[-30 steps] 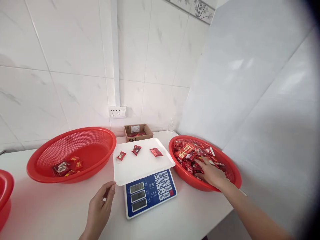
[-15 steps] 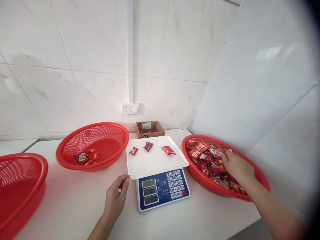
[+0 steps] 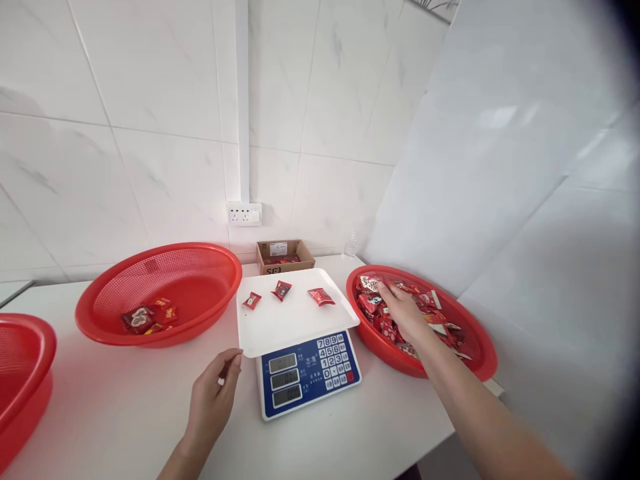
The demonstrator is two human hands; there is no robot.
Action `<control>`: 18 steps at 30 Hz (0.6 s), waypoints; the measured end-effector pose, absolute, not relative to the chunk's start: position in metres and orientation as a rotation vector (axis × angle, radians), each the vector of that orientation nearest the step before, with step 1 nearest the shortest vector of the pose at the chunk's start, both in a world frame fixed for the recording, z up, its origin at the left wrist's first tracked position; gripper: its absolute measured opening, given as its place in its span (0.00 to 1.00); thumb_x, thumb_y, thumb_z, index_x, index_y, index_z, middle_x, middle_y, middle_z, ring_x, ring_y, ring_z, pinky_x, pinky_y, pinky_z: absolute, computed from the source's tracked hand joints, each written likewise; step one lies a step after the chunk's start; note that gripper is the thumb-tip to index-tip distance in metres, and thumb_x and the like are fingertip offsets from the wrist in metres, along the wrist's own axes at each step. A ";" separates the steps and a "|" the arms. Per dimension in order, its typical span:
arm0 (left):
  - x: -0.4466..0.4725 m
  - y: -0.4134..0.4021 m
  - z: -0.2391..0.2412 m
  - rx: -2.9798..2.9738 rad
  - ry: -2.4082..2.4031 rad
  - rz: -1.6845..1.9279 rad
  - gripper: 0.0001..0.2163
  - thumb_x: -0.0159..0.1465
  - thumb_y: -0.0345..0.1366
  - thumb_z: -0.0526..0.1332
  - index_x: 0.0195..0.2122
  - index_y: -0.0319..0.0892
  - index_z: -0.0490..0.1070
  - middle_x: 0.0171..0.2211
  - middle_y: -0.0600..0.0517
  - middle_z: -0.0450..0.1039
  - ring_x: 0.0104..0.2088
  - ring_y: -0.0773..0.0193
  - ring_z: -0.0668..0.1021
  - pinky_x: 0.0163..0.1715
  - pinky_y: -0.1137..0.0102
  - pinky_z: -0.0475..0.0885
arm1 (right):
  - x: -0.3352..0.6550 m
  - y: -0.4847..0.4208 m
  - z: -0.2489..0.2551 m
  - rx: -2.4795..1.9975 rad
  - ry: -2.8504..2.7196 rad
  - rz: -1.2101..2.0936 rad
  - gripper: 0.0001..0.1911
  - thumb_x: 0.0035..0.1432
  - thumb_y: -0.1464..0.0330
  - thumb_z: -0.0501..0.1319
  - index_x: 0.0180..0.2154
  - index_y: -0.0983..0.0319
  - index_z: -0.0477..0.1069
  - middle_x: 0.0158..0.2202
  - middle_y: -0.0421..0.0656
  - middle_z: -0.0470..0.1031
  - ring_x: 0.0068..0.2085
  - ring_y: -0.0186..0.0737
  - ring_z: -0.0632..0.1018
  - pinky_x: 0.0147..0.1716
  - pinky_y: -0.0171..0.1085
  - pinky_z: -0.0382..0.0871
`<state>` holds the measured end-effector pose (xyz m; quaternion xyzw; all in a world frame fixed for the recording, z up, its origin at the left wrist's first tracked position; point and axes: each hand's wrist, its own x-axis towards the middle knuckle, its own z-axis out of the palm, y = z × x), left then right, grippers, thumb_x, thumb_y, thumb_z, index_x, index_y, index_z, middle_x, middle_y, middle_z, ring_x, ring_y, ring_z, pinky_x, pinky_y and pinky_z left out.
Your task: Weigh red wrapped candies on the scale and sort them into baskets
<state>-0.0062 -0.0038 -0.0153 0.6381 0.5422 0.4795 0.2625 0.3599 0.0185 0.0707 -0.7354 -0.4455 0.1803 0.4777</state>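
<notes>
My right hand [image 3: 403,312] reaches into the red basket [image 3: 483,343] on the right, which holds many small red wrapped packets. Its bent fingertips press on a red packet with a pale label [image 3: 370,284] and seem to pinch it. On the white tray of the scale [image 3: 283,327] lie three small items, apart from one another: a small red wrapped candy [image 3: 252,301], a dark red one [image 3: 281,290] and a longer red packet [image 3: 321,297]. My left hand [image 3: 213,393] is closed in a pinch beside the tray's near left corner; whatever sits between the fingertips is hidden.
A red perforated basket [image 3: 200,267] at the left holds a few packets [image 3: 145,320]. Part of another red basket [image 3: 30,373] shows at the left edge. Behind the scale stands a small cardboard box [image 3: 285,257] with red packets, below a wall socket [image 3: 245,214].
My right hand has moved across the right basket toward its left side, and the packets there lie differently. My left hand stays by the tray corner. The view has turned slightly right.
</notes>
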 end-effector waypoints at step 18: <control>-0.005 -0.005 -0.011 1.754 1.415 1.337 0.14 0.62 0.46 0.52 0.36 0.42 0.72 0.29 0.51 0.74 0.26 0.66 0.74 0.27 0.73 0.71 | 0.263 0.056 0.068 -1.817 -1.799 0.520 0.24 0.58 0.49 0.46 0.29 0.60 0.70 0.30 0.42 0.76 0.33 0.41 0.74 0.32 0.35 0.63</control>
